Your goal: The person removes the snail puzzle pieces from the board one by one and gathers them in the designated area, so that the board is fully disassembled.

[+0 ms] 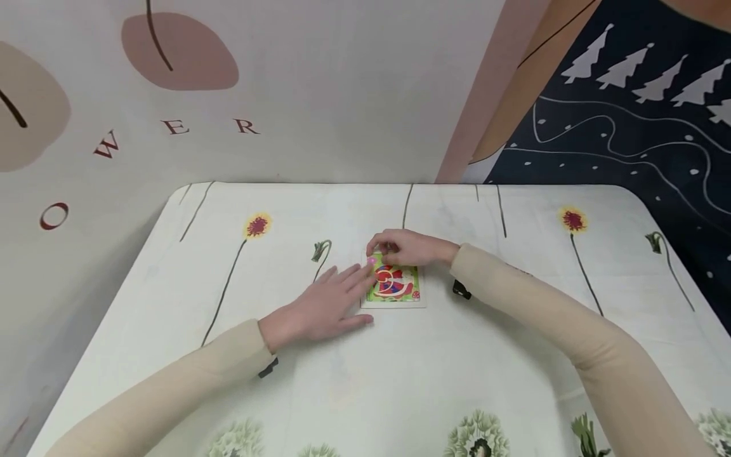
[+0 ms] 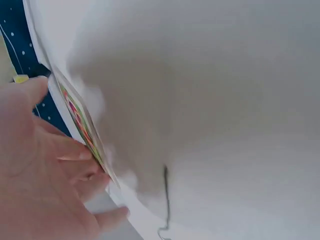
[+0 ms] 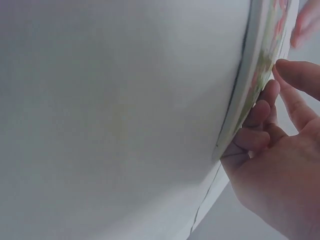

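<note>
A small square picture board (image 1: 400, 303) lies flat on the cloth, with a pale border and a green, red and blue picture. My left hand (image 1: 328, 303) reaches in from the left, fingers straight and spread, fingertips over the board's left edge. At the upper edge, my right hand (image 1: 412, 247) bends its fingers down onto the board. In the right wrist view, the thumb (image 3: 300, 75) and index fingertip come together close over the picture, the other fingers curled at the board's rim. I cannot tell whether anything is pinched between them.
A white cloth with printed flowers (image 1: 257, 225) covers the table (image 1: 342, 387). Behind it hangs a pale sheet (image 1: 354, 95) with printed letters, and at the right a dark blue fabric (image 1: 628, 139) with white trees. A black wrist device (image 1: 461, 290) shows under the right sleeve.
</note>
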### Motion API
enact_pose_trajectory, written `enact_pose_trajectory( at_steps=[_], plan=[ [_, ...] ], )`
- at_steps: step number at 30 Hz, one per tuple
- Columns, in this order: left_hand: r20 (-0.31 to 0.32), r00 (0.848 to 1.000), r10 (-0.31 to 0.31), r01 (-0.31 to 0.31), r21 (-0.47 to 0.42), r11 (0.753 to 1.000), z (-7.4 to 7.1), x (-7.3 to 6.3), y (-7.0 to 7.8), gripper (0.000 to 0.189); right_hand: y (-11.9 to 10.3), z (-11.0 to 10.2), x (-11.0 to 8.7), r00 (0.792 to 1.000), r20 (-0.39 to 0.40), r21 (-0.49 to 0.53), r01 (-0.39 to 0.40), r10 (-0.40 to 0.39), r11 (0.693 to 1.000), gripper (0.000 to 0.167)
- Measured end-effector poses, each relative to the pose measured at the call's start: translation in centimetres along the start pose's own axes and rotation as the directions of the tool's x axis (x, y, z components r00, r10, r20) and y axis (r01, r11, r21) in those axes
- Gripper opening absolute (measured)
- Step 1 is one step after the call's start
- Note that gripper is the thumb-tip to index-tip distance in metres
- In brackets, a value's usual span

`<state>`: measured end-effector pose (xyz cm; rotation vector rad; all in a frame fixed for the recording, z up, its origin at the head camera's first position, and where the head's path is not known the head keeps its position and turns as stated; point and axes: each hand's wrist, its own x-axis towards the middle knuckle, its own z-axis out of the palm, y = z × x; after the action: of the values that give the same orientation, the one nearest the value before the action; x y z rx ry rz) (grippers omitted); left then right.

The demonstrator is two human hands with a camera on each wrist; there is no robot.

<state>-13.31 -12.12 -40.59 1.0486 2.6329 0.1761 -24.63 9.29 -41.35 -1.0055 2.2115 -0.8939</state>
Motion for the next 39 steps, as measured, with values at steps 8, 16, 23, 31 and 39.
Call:
enact_pose_trajectory(
  at_steps=[8, 16, 23, 31, 39],
  plan=[
    [-0.012, 0.977, 0.212, -0.212, -0.011, 0.977, 0.6, 0.7, 0.5, 0.074, 0.3, -0.1, 0.3, 0.999, 0.038, 0.049, -0.003, 0.001, 0.999, 0.029],
    [-0.018, 0.932, 0.362, -0.362, 0.016, 0.932, 1.1, 2.0, 0.4, 0.071, 0.4, 0.2, 0.6, 0.999, 0.046, 0.066, 0.018, -0.021, 0.998, 0.029],
    [-0.01, 0.928, 0.372, -0.37, 0.083, 0.925, 1.5, 2.3, 0.4, 0.072, 0.3, 0.3, 0.7, 0.999, 0.045, 0.045, 0.012, -0.014, 0.999, 0.029],
    [-0.032, 0.938, 0.345, -0.342, 0.081, 0.936, 1.4, 2.4, 0.6, 0.073, 0.0, 0.0, 0.5, 0.999, 0.05, 0.055, -0.013, 0.01, 0.998, 0.028],
    [-0.037, 0.937, 0.346, -0.342, 0.088, 0.936, 1.4, 2.8, 0.8, 0.074, 0.0, -0.3, 0.2, 0.997, 0.079, 0.011, -0.027, 0.026, 1.0, 0.031]
  ],
)
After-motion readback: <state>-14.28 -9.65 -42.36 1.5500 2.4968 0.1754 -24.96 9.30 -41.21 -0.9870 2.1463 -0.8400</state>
